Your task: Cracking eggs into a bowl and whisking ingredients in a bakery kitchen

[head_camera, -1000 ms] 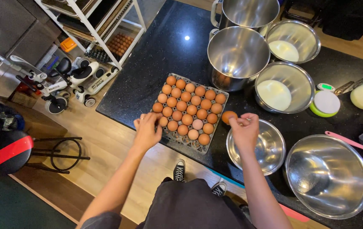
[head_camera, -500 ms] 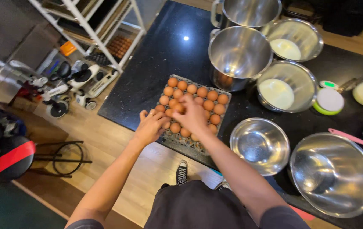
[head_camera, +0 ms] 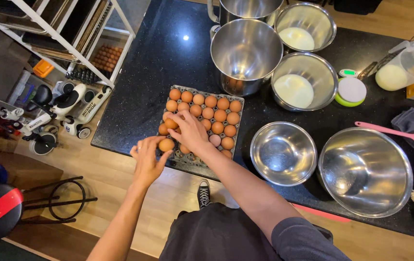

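Observation:
A grey egg tray (head_camera: 238, 104) full of brown eggs sits on the black counter (head_camera: 168, 63) near its front edge. My left hand (head_camera: 148, 159) is at the tray's near-left corner, thumb and fingers closed around a brown egg (head_camera: 166, 144). My right hand (head_camera: 189, 131) reaches across the tray from the right, palm down over the eggs. Its fingertips curl onto another brown egg (head_camera: 171, 123) in the left column. One paler, pinkish egg (head_camera: 214, 140) lies just right of my right wrist.
Right of the tray stand a small empty steel bowl (head_camera: 283, 152) and a large one (head_camera: 365, 171). Behind are a tall steel pot (head_camera: 245, 53), two bowls of white batter (head_camera: 304, 79), a kitchen scale (head_camera: 351, 90), a pink spatula (head_camera: 412, 136) and a measuring jug (head_camera: 402, 67). A stool (head_camera: 67, 198) stands on the floor to the left.
My right hand came from beside the small bowl back over the tray and has slid to its left side. My left hand dropped to the near-left corner egg.

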